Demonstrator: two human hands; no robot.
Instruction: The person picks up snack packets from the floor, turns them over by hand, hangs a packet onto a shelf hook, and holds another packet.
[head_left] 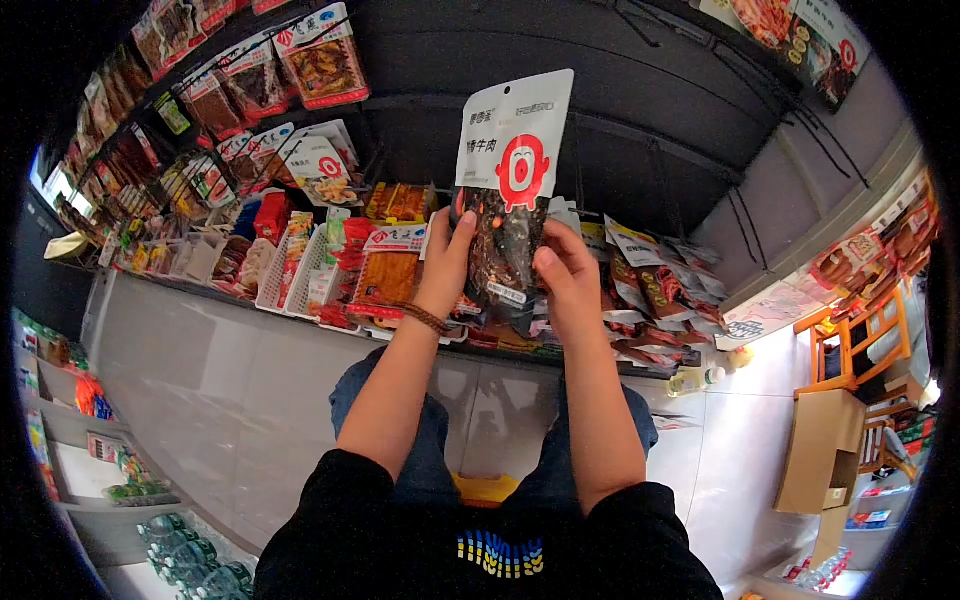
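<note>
A snack bag of beef (515, 140), white on top with a red cartoon figure and clear below with dark contents, stands upright before me. My left hand (447, 262) grips its left side with the thumb across the front; a beaded bracelet circles that wrist. On the opposite edge, my right hand (568, 272) pinches the bag with thumb and fingers. Behind and under it, packed snacks crowd the low shelf, including an orange-brown snack packet (387, 270) near my left hand and dark snack packets (650, 285) to the right of my right hand.
Hanging snack packets (322, 60) fill racks at the upper left. Bare metal hooks (745, 215) stick out on the right. White baskets (285, 265) line the shelf. A cardboard box (815, 450) and a wooden chair (855, 345) stand right; bottled drinks (195, 555) sit lower left.
</note>
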